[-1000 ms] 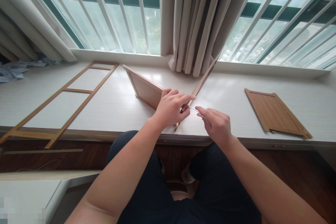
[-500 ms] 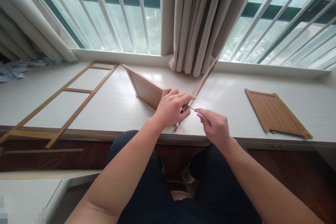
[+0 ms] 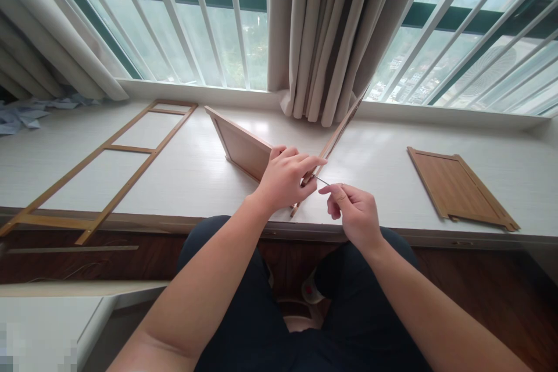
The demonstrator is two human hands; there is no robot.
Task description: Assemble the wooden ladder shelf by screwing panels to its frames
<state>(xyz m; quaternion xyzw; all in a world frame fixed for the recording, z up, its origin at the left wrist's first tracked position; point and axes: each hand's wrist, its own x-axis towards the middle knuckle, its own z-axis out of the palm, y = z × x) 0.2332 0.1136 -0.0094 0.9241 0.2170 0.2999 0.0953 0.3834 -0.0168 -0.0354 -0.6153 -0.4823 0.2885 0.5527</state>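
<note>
My left hand (image 3: 285, 177) grips the near corner where two brown wooden panels meet on the white ledge (image 3: 196, 171). One wooden panel (image 3: 238, 145) stands on edge to the left, and a second panel (image 3: 337, 131), seen edge-on, leans toward the curtain. My right hand (image 3: 353, 212) pinches a thin metal tool (image 3: 321, 180) between thumb and forefinger. The tool's tip points at the panel joint just under my left fingers.
A wooden ladder-shaped frame (image 3: 102, 165) lies flat at the left of the ledge. A flat brown panel (image 3: 457, 186) lies at the right. Grey curtains (image 3: 331, 29) hang behind the panels before barred windows. Crumpled blue paper (image 3: 20, 116) sits far left. My knees are below the ledge.
My right hand has turned and shifted its grip on the thin tool, fingers curling inward. My left hand and the panels stay where they were.
</note>
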